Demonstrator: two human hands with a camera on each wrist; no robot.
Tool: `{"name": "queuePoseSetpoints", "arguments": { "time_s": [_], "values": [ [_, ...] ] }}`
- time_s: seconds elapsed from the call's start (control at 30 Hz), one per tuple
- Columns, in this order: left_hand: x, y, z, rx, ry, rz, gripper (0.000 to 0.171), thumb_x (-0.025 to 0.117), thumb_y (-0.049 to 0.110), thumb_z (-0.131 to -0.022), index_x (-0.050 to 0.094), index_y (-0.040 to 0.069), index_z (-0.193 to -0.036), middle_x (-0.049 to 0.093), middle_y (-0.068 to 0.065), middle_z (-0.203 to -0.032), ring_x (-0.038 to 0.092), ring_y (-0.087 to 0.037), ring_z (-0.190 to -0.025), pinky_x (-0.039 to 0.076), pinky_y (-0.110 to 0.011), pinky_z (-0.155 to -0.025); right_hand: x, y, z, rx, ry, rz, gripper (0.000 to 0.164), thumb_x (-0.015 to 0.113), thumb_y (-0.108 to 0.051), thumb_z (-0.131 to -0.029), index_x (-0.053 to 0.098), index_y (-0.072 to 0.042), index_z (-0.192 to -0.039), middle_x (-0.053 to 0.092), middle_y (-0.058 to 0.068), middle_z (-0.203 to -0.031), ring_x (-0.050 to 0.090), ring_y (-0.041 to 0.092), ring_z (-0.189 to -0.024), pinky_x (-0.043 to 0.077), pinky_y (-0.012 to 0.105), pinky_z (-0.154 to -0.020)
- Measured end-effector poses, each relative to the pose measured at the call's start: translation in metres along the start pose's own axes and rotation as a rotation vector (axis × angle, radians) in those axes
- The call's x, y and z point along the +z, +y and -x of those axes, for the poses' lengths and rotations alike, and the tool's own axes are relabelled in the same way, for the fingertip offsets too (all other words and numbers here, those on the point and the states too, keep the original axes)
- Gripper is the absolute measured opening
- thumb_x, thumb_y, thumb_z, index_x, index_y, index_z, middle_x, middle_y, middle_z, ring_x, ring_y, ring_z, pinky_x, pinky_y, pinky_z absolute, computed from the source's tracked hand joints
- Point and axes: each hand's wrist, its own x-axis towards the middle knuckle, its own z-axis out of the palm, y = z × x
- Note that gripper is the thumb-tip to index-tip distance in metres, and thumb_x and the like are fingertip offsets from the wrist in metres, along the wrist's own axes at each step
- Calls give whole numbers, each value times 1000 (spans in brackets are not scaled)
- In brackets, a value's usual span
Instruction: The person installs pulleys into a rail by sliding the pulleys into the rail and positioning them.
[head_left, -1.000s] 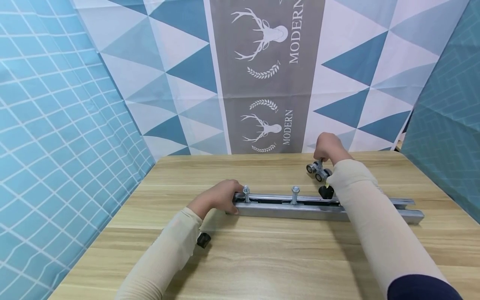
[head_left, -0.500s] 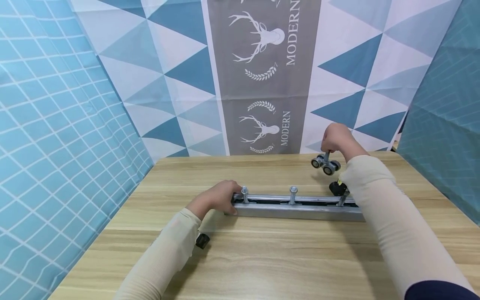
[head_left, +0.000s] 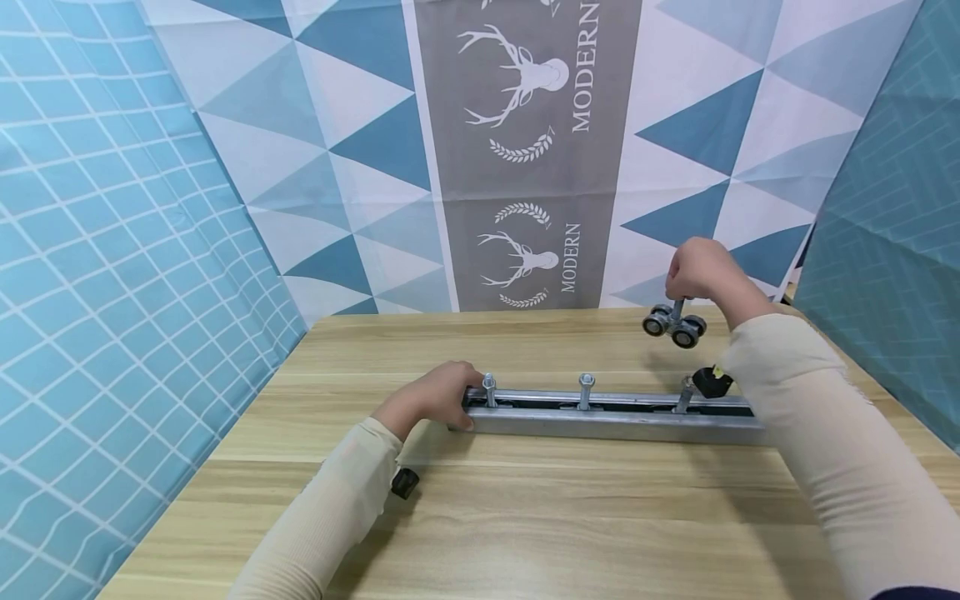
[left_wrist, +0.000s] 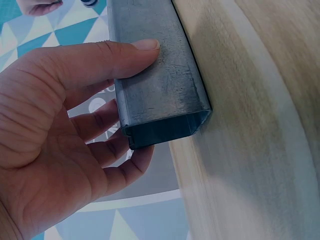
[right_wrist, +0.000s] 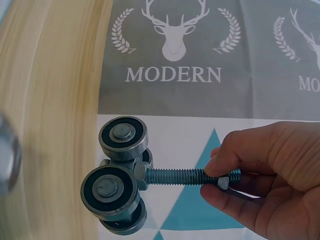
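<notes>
My left hand (head_left: 438, 396) grips the left end of a metal channel rail (head_left: 600, 423) lying on the table. In the left wrist view the thumb presses on one side wall of the rail (left_wrist: 155, 95) and the fingers wrap the other, beside its hollow end. Three threaded bolts stand up from the rail's slot, among them a middle bolt (head_left: 586, 392). My right hand (head_left: 701, 268) pinches the threaded stem of a roller trolley (head_left: 675, 325) near its nut, above and behind the rail. The trolley's wheels (right_wrist: 110, 187) hang below the hand, apart from the rail.
The wooden table (head_left: 525, 517) carries the rail. A patterned cloth (head_left: 525, 167) stands behind the table, with a blue gridded sheet (head_left: 135, 250) on the left and a teal one (head_left: 885, 250) on the right. Black wrist camera parts (head_left: 405, 483) hang under the sleeves.
My right hand has lifted the roller trolley and carried it to the right, uncovering a third bolt in the rail. The left hand keeps its grip on the rail's end.
</notes>
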Motion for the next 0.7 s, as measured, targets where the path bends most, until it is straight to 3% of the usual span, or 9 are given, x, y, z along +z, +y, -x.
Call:
{"name": "queuePoseSetpoints", "arguments": {
  "time_s": [0.17, 0.7],
  "values": [
    [0, 1, 0, -7, 1, 8, 48, 89, 11, -61, 70, 5, -105, 66, -4, -99, 57, -18, -89, 48, -36, -82, -6, 7, 10, -12, 7, 19, 22, 59, -2, -80, 60, -5, -58, 51, 2, -53, 42, 22, -56, 33, 36, -54],
    [0, -1, -1, -15, 6, 2, 48, 89, 11, -61, 70, 5, -105, 65, -2, -97, 56, -16, -87, 47, -36, -81, -22, 40, 48, 74, 29, -26, 5, 67, -3, -78, 70, 0, -75, 64, 11, -74, 53, 31, -72, 45, 47, -61]
  ]
}}
